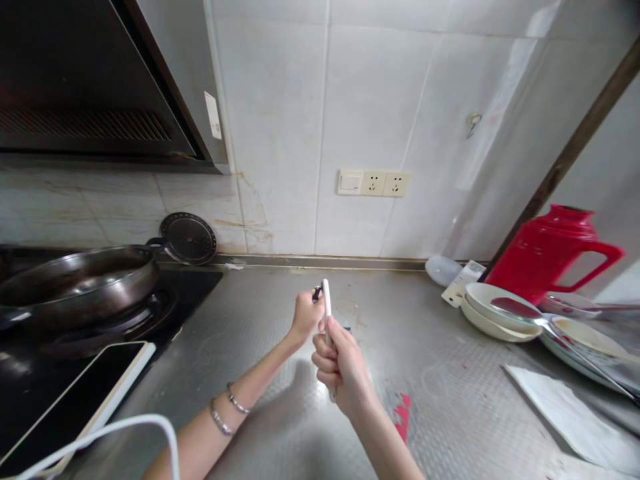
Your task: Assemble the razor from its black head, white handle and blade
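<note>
Near the middle of the steel counter, my right hand (343, 367) is closed around a slim white stick-like thing (327, 297), held upright with the thumb along it. Its lower part is mostly covered by the fingers, so its kind does not show. Just behind and to the left, my left hand (306, 317) is closed in a fist. A small black thing (317, 293) pokes out at the top of that fist, beside the white stick; I cannot make out what it is. Two bracelets (223, 413) circle my left wrist and forearm.
A pan (85, 283) sits on the black stove at left, with a phone (80, 400) and white cable (125, 421) in front. At right stand a red thermos jug (545, 253), stacked bowls (493, 313), a spoon (550, 323) and a white cloth or paper (565, 413).
</note>
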The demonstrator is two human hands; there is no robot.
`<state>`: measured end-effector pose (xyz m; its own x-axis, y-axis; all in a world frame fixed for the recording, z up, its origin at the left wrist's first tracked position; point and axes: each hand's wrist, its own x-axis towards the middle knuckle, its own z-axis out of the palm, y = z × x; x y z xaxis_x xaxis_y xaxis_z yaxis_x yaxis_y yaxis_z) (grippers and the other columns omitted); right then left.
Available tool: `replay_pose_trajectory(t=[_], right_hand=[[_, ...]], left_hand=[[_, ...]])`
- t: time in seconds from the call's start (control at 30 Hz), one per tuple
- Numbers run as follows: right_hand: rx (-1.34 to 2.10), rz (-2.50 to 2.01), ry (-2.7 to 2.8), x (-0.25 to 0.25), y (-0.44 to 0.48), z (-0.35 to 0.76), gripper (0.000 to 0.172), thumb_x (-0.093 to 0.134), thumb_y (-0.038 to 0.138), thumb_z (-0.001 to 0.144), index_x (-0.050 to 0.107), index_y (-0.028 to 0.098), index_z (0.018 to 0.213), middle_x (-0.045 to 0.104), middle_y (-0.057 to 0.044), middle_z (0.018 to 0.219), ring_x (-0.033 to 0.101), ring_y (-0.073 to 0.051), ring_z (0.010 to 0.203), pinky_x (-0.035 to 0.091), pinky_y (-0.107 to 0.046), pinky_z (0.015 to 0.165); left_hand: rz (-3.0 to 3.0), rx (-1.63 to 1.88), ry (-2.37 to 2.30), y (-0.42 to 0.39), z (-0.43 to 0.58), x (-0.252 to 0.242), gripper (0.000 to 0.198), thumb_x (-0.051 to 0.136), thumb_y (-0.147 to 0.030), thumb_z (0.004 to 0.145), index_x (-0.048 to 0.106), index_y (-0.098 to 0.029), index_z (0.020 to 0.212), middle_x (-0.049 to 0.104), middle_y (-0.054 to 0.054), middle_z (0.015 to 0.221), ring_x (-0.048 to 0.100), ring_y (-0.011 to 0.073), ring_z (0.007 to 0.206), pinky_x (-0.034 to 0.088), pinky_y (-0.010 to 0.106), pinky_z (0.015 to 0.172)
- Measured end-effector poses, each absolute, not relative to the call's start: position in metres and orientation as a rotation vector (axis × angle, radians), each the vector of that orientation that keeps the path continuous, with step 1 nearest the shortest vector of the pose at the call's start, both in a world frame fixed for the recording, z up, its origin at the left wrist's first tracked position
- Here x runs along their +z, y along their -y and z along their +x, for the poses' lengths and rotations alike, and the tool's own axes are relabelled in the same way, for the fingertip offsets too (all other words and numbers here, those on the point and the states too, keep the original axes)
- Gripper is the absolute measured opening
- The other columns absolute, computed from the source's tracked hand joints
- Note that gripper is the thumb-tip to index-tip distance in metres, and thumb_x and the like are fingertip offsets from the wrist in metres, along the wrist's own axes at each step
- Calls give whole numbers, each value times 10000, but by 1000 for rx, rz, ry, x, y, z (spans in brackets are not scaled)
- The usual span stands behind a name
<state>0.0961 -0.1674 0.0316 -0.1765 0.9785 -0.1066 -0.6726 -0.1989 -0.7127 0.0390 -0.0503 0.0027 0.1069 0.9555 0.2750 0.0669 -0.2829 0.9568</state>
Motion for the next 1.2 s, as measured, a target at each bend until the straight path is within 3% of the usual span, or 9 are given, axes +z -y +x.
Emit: replay_pose_trajectory(t=[0.37,0.53,0.6,0.67,0.73,0.87,0.97,1.07,1.2], right_hand=[[1700,-690,604,32,172,96,397,620,545,703,396,222,767,189,131,456,38,-16,382,26,-115,307],[1713,-718,688,26,182,93,332,509,559,784,423,246,853,210,124,474,48,-27,372,39,-128,311],[1571,-704,829,34,182,102,291,483,528,816,450,244,874,251,116,482,93,-28,359,89,-139,315],[1337,-745,1032,47,175,118,272,482,488,831,503,222,885,356,88,509,231,-36,371,199,-157,350],[1041,-877,1270,62,163,139,284,507,454,823,577,189,898,502,21,610,419,-75,503,318,-187,452],[450,-1167,1508,86,135,182,310,560,454,775,667,168,829,603,-33,719,519,-146,690,384,-238,624],[296,-1319,1616,96,120,201,392,539,516,761,682,153,726,589,-20,651,500,-130,623,348,-220,561],[367,-1397,1862,101,115,205,476,513,574,743,629,143,577,444,22,493,363,-84,491,237,-217,454],[489,-1367,2070,100,113,191,503,513,591,730,541,150,491,315,40,467,242,-71,478,164,-231,429]], left_hand=[[1530,1326,-1060,50,39,0,273,500,-284,663,351,-178,461,309,-72,413,257,45,387,162,197,398],[1561,1425,-1056,46,35,5,303,519,-236,623,292,-179,430,260,-75,425,232,48,438,173,198,430],[1554,1442,-1059,44,33,5,307,500,-239,633,274,-183,433,249,-72,432,230,53,445,177,204,438],[1574,1454,-1060,43,33,4,309,480,-238,647,254,-188,442,237,-68,443,233,58,454,182,209,448],[1601,1460,-1069,42,32,3,313,471,-237,658,237,-191,455,223,-65,454,233,62,461,181,213,457],[1634,1497,-1069,41,29,-1,349,482,-260,669,205,-195,466,195,-63,469,205,64,466,161,221,462],[1677,1521,-1027,40,26,-2,382,488,-298,685,201,-192,456,199,-63,458,202,65,462,160,226,469],[1763,1510,-996,40,23,-3,384,488,-306,684,233,-186,423,211,-62,433,207,65,444,153,232,473],[1861,1482,-964,41,20,-3,344,500,-270,656,311,-175,385,255,-55,406,240,65,431,173,227,487]])
